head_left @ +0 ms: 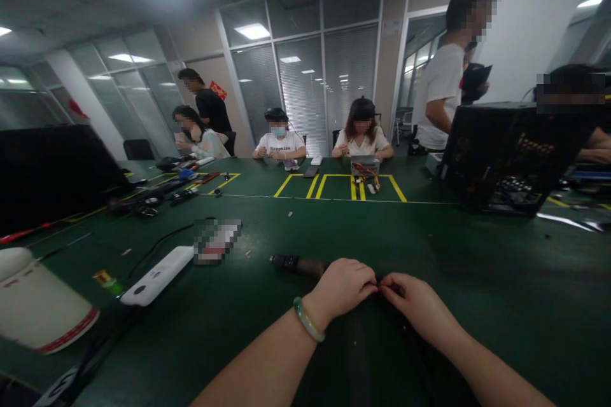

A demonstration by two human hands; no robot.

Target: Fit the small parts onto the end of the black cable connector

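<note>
Both hands meet above the green table, fingertips almost touching. My left hand (341,286), with a jade-coloured bangle (309,320) on its wrist, is closed in a pinch. My right hand (415,302) pinches from the other side. Something small and dark seems to lie between the fingertips, but its kind cannot be made out. Just beyond my left hand lies a dark cylindrical tool (305,265) with a ribbed black collar and a narrow metal tip, partly hidden by that hand. Dark strip-like shapes on the table below the hands are too dim to name.
To the left are a paper cup (42,305), a white power bank (160,275) with a black cable and a blurred phone-like object (218,241). A black computer case (506,159) stands at right, a dark monitor (57,172) at left. People sit across the table.
</note>
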